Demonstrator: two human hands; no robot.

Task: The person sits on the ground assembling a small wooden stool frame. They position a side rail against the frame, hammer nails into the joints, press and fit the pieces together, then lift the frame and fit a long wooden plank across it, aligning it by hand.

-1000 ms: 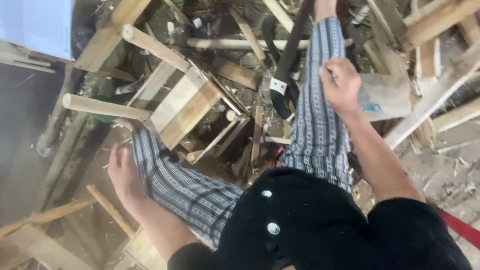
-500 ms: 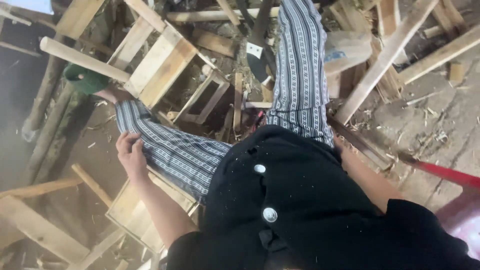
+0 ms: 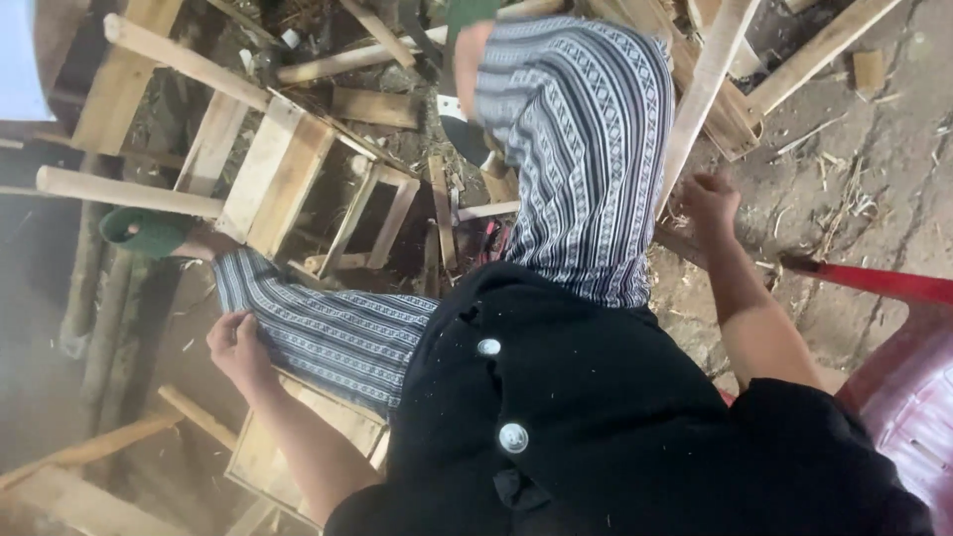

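1. My left hand (image 3: 236,342) — fingers curled, pinching the striped trouser leg (image 3: 328,333) just below the knee, apparently to hitch the cloth clear of the sawdust.
2. My right hand (image 3: 710,203) — fingers loosely bent beside a long pale wooden slat (image 3: 700,99) that leans past my other thigh; whether they touch it I cannot tell.
3. Green slipper (image 3: 144,230) — on my left foot, planted against an unfinished wooden stool frame (image 3: 268,179) lying on its side, seemingly to brace it.
4. Loose offcuts (image 3: 372,104) — scattered beyond the frame on the dirt floor.
5. Red plastic chair (image 3: 893,367) — at my right, under me.
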